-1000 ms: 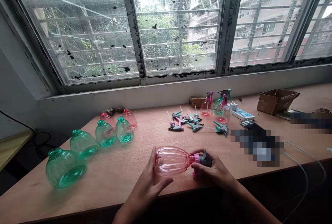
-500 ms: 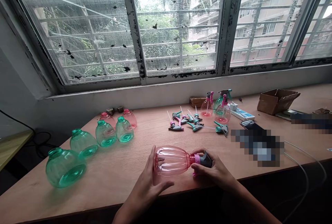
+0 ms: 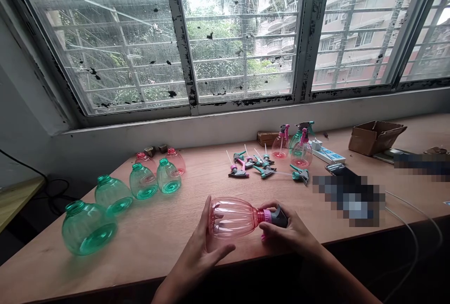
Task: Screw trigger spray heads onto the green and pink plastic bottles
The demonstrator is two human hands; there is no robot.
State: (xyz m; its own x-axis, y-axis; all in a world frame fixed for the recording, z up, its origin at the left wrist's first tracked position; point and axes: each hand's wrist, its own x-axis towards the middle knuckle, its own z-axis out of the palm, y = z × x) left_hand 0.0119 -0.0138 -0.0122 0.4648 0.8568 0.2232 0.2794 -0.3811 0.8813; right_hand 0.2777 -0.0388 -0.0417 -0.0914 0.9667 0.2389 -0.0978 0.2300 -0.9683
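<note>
A clear pink spray bottle (image 3: pixel 234 219) lies sideways in the air near the front edge of the table. My left hand (image 3: pixel 202 243) cups its base, fingers along the bottom end and thumb held out in front. At the neck, my right hand (image 3: pixel 286 229) is closed round the spray head (image 3: pixel 277 217), which is dark grey with a pink collar. The head sits on the bottle's mouth; whether it is fully tightened I cannot tell. Beyond the bottle lies a group of loose pink, green and grey spray heads (image 3: pixel 262 168) with thin tubes.
Several green bottles (image 3: pixel 89 231) and two pink ones (image 3: pixel 176 161) without heads stand at the left. Bottles fitted with heads (image 3: pixel 301 154) stand at the back, beside a power strip (image 3: pixel 326 153). A cardboard box (image 3: pixel 374 137), a phone (image 3: pixel 344 175) and white cables (image 3: pixel 415 229) are at the right.
</note>
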